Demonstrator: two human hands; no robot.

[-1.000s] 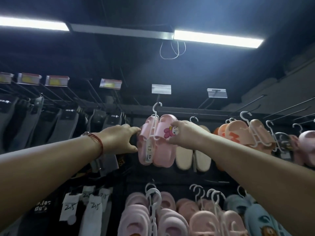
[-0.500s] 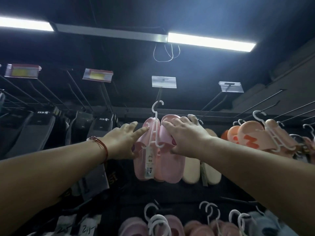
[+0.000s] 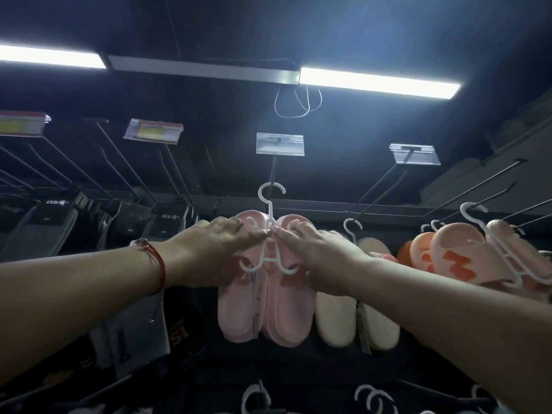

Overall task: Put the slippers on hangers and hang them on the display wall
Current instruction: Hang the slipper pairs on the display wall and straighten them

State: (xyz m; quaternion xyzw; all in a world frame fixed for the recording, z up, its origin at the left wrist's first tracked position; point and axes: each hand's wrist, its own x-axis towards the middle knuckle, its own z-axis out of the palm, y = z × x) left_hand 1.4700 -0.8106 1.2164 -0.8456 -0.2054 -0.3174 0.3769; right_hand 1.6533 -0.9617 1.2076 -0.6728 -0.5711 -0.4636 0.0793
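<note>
Two bare arms show, with no sleeves on them. The left hand point(image 3: 209, 249) has a thin red string bracelet point(image 3: 156, 261) around the wrist. A small shiny bead or clasp sits on the string, though the dim light makes it hard to tell which. The right hand point(image 3: 319, 255) wears no ring or band that can be seen.
</note>
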